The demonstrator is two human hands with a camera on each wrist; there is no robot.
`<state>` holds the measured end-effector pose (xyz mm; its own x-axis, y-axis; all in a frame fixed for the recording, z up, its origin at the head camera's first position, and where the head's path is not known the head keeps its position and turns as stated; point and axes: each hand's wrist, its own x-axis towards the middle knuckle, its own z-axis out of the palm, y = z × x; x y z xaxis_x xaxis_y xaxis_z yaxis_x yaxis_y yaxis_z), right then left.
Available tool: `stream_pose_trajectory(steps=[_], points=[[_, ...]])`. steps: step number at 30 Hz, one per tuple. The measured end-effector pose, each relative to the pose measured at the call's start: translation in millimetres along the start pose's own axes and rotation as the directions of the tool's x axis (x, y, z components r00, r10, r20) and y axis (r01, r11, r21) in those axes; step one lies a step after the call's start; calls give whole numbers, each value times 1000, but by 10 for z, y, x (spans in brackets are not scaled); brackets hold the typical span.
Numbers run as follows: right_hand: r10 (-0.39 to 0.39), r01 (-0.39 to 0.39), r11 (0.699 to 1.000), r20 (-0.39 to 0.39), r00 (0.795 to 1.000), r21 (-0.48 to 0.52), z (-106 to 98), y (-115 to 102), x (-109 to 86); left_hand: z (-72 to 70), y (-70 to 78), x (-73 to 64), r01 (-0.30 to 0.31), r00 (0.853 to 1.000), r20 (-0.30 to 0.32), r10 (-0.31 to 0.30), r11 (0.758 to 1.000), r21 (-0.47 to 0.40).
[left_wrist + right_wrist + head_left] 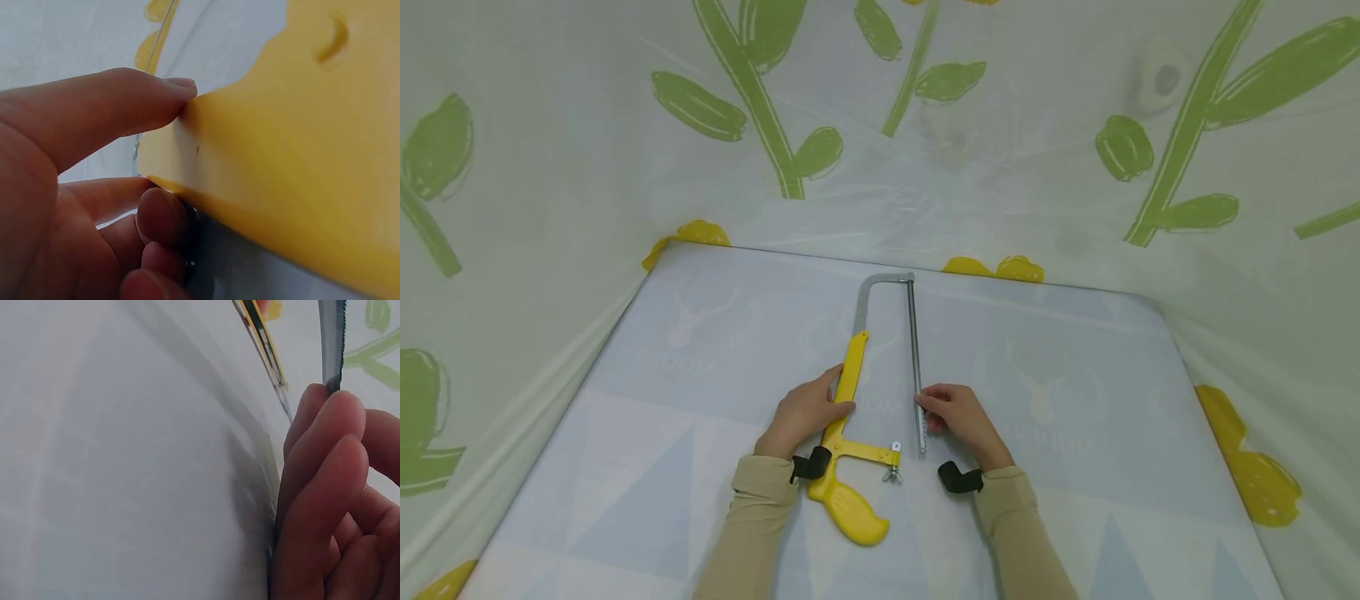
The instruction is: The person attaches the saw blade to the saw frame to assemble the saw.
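Note:
A hacksaw frame [849, 375] with a yellow handle and a grey curved front arm lies lengthwise on the table. My left hand [805, 414] grips its yellow spine, thumb on one edge and fingers round the other; the left wrist view shows the yellow spine [269, 150] close up. Between thumb and fingers, my right hand [958, 414] pinches the saw blade [915, 350] near its lower end. The blade's far end meets the tip of the frame's arm, while its near end lies apart from the wing nut [892, 476] on the lower yellow bracket. Teeth show along one edge.
The table [647, 350] is covered with a pale cloth printed with blue triangles and deer heads. Behind and beside it hangs a whitish sheet [962, 192] with green leaves and yellow flowers. Each wrist wears a black camera mount [960, 477].

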<state>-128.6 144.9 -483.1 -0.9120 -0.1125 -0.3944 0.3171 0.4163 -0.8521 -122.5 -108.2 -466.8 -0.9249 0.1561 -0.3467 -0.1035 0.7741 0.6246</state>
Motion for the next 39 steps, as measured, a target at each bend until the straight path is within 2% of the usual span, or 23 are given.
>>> stream_pose_trajectory(steps=[13,39], points=[[-11,11,1000,-1,1000,8,-11,-68,-22,2,15,-12,-6,1000,3,6,1000,10],[42,-43,999,2,999,6,8,-48,28,12,27,6,-6,1000,-1,6,1000,-3]])
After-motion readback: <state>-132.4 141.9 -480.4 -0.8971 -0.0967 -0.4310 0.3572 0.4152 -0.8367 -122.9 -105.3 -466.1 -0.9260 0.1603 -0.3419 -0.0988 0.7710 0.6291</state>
